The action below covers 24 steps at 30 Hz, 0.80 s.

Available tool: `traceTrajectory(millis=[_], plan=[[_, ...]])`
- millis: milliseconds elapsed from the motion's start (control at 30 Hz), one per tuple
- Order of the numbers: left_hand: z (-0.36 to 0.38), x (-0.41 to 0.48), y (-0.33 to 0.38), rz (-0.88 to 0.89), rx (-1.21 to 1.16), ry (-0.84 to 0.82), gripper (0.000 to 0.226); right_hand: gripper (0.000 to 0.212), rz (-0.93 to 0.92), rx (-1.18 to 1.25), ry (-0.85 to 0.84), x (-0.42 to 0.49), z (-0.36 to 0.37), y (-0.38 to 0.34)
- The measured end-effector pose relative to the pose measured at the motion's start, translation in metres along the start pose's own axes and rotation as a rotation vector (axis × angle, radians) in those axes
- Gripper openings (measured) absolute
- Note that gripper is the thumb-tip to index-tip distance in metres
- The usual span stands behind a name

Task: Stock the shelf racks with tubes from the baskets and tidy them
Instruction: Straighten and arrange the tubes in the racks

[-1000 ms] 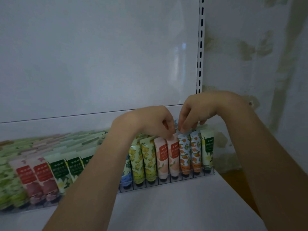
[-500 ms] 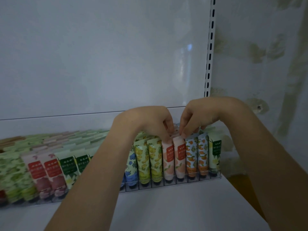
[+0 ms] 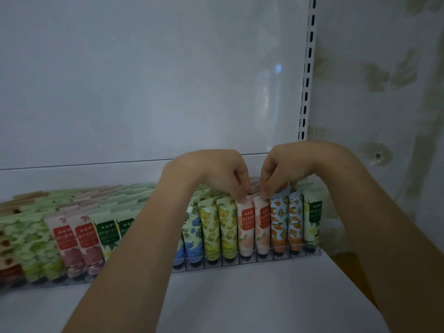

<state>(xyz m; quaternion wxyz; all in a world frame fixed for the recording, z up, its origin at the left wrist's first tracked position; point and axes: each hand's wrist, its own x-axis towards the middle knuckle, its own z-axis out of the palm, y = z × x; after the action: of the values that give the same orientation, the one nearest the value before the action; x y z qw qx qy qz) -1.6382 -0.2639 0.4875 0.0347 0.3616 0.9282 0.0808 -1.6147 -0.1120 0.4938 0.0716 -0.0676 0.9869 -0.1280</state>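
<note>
White back panel (image 3: 144,80) fills the upper field; slotted upright (image 3: 310,68) runs down its right edge, with a mottled wall (image 3: 384,92) beyond. White shelf (image 3: 240,304) below. Clear divided rack (image 3: 249,261) sits along the back of the shelf, spanning from the left edge to near the upright. The rack is packed with tubes standing cap-down in slots, several deep: leaf-green and red-label pink ones at left (blurred), then blue-flower tubes (image 3: 192,231), yellow-fruit tubes (image 3: 211,227), a peach pair, orange-fruit tubes (image 3: 278,224) and a dark-green-label tube (image 3: 312,219) at the right end. Both forearms reach in from the bottom edge and meet over the peach pair. Left hand (image 3: 211,171): fingers curled downward, grip closed, fingertips pinching the top crimp of the left peach tube (image 3: 245,227). Right hand (image 3: 286,164): fingers likewise curled, grip closed, pinching the top of the right peach tube (image 3: 262,224). Both peach tubes stand in adjacent front slots, touching each other, roughly upright.
</note>
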Motion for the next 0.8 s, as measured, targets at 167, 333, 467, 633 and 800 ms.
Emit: traceTrajectory(millis=[167, 333, 467, 633, 800], plan=[[-0.002, -0.008, -0.002, -0.018, -0.019, 0.003, 0.011, 0.01, -0.059, 0.033, 0.116, 0.002, 0.0, 0.002], [-0.002, -0.012, -0.005, -0.035, -0.034, -0.004, 0.014, 0.014, -0.094, 0.003, 0.187, 0.004, 0.002, 0.005], [-0.003, -0.013, -0.008, -0.049, -0.032, -0.011, 0.014, 0.011, -0.068, -0.005, 0.145, 0.01, 0.007, 0.005], [-0.003, -0.013, -0.009, -0.053, -0.039, -0.02, 0.014, 0.011, -0.058, 0.007, 0.142, 0.012, 0.009, 0.007], [-0.003, -0.012, -0.009, -0.054, -0.034, -0.018, 0.014, 0.015, -0.047, -0.001, 0.158, 0.014, 0.01, 0.007]])
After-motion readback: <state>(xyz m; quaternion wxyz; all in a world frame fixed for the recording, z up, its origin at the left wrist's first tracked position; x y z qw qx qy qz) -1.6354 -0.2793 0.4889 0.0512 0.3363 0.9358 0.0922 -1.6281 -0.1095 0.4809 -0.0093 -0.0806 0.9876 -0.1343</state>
